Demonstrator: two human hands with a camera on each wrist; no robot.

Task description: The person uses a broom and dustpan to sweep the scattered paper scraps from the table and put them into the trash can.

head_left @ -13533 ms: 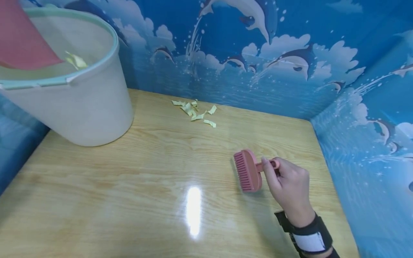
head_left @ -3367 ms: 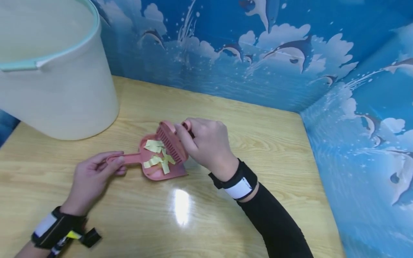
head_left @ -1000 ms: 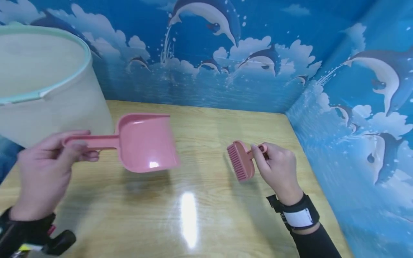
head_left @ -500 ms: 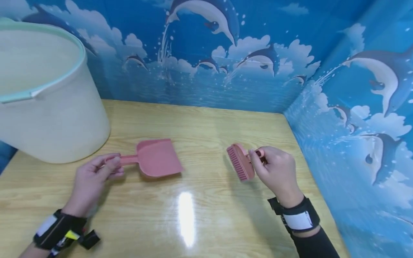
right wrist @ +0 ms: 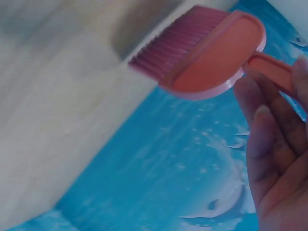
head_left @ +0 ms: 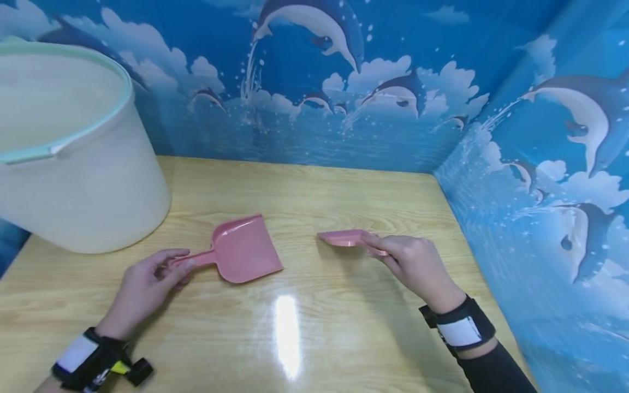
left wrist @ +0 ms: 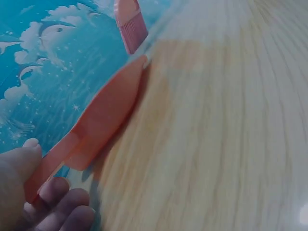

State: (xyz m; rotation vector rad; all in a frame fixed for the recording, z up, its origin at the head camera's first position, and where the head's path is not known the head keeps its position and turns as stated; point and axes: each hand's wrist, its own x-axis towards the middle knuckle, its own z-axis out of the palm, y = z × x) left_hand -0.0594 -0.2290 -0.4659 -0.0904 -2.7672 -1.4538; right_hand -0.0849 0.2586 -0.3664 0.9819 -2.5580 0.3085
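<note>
A pink dustpan [head_left: 245, 250] lies flat or nearly flat on the wooden table, its pan bare and its lip facing right. My left hand [head_left: 147, 284] pinches its handle between thumb and fingers; the left wrist view shows the same dustpan [left wrist: 108, 110] from the side. To the right, my right hand [head_left: 417, 267] grips a pink hand brush [head_left: 344, 237] by its handle. In the right wrist view the brush [right wrist: 211, 57] is tilted, with its bristles toward the table. Whether they touch the tabletop I cannot tell. A gap of bare wood separates brush and dustpan.
A large white bucket [head_left: 83, 185] with a light green rim stands at the back left; its bottom is hidden. Blue dolphin-print sheeting [head_left: 314, 131] walls the back and right of the wooden table [head_left: 334, 327].
Paper scraps that lay on the table, then in the dustpan, are out of sight. The dustpan has come down from beside the bucket to the table. The brush has turned flatter and moved slightly left.
</note>
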